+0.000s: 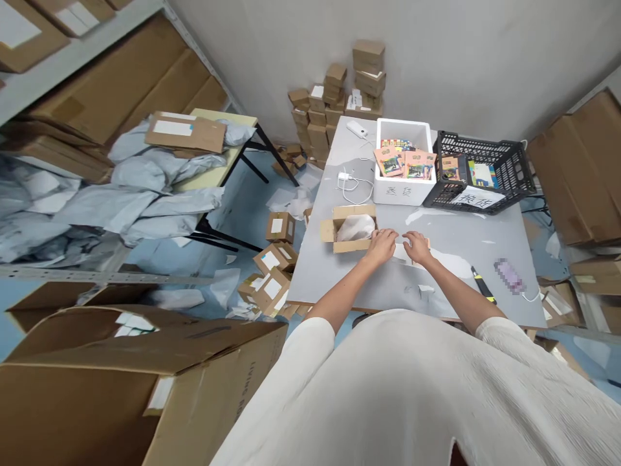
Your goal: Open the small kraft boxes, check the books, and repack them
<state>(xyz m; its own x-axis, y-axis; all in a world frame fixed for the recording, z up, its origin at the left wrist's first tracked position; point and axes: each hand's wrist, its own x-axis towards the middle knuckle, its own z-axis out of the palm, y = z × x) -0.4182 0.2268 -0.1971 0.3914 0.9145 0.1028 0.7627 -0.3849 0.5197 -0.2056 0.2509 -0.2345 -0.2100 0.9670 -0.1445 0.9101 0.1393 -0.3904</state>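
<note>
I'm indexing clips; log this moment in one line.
left hand: beside open carton | right hand: contact unclear | carton: pale bundle inside

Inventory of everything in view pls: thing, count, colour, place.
table: 1, grey, centre right
open carton: 1, brown, table's left
bundle: 1, whitish, inside open carton
foam box: 1, white, table's far side
crate: 1, black, right of foam box
printed packs: several, mostly orange-pink, in foam box and crate
charger: 1, white, left of foam box
knife: 1, black-yellow, table's near right
blurred item: 1, purple, right of knife
side table: 1, pale yellow, left
parcels: many, grey, on and around side table
small cartons: many, brown, far wall and floor
large carton: 1, brown, near left
shirt: 1, white, bottom
hands: 2, bare, over table; grip unclear
</note>
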